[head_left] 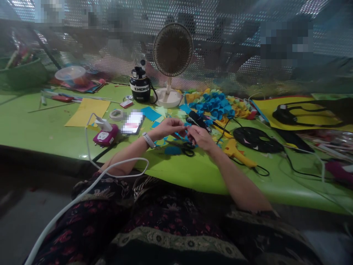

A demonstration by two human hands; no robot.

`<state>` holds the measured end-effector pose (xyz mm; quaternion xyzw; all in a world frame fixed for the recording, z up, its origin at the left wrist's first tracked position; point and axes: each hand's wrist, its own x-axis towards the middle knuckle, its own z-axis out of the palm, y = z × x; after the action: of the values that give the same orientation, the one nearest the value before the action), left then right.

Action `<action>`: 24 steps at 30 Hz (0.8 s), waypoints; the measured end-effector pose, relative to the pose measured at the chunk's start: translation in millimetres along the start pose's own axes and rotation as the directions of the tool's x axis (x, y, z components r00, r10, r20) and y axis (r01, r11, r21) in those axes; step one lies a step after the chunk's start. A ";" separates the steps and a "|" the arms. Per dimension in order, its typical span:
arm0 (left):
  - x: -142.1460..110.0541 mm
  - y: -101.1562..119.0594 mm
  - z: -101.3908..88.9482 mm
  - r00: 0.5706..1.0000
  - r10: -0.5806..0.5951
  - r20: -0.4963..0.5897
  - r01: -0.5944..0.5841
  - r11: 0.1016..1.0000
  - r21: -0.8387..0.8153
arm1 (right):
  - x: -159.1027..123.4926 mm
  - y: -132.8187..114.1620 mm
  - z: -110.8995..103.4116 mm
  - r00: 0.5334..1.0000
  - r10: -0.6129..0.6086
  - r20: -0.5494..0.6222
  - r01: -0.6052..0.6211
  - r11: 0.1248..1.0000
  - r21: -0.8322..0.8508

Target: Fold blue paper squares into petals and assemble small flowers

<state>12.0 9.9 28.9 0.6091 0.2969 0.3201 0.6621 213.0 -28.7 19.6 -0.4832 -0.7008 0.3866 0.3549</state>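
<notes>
A green tabletop [190, 178] spans the near side. Scissors [182, 147] lie by a blue paper scrap [173, 150], near the left hand [171, 127] and right hand [201, 137], whose fingertips bunch close together; whether they grip anything is unclear. A light, steady pinch would suit. Beyond: heaped blue paper pieces [213, 106], a fan [173, 49].

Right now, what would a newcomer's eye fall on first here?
Likely the heap of blue paper pieces, bright toward the back of the green table, and the round fan standing to its left. Mid-picture, the left hand and right hand are close together; anything held is too small to tell.
</notes>
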 end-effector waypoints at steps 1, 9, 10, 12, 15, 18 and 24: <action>0.8 0.5 -0.9 0.999 0.004 -0.036 -0.004 1.000 -0.007 | -0.7 -1.4 -3.3 1.000 -0.006 0.014 0.007 0.996 -0.086; 4.0 8.9 -4.4 0.946 -0.002 -0.323 -0.036 0.993 -0.113 | -18.1 -25.0 -12.6 0.947 0.167 0.275 0.112 0.630 -0.768; 3.8 9.3 -4.3 0.944 -0.005 -0.330 -0.037 0.992 -0.120 | -19.5 -26.0 -10.8 0.945 0.177 0.273 0.111 0.613 -0.782; 3.4 9.3 -4.1 0.944 -0.006 -0.330 -0.037 0.991 -0.126 | -21.0 -26.4 -8.0 0.945 0.187 0.269 0.113 0.585 -0.803; 3.4 7.9 -4.1 0.946 0.003 -0.325 -0.049 0.990 -0.134 | -20.9 -26.2 -7.3 0.934 0.223 0.279 0.117 0.548 -0.829; 4.1 6.0 -4.5 0.941 0.018 -0.337 -0.074 0.986 -0.152 | -20.1 -27.7 -9.4 0.921 0.264 0.287 0.112 0.527 -0.843; 5.9 6.3 -4.4 0.920 0.057 -0.388 -0.133 0.976 -0.171 | -16.4 -28.9 -22.6 0.906 0.307 0.292 0.076 0.561 -0.825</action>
<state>11.8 17.5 34.9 0.4817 0.3573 0.4915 0.6315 225.7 -46.6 53.4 -0.5471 -0.8219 0.1308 -0.0901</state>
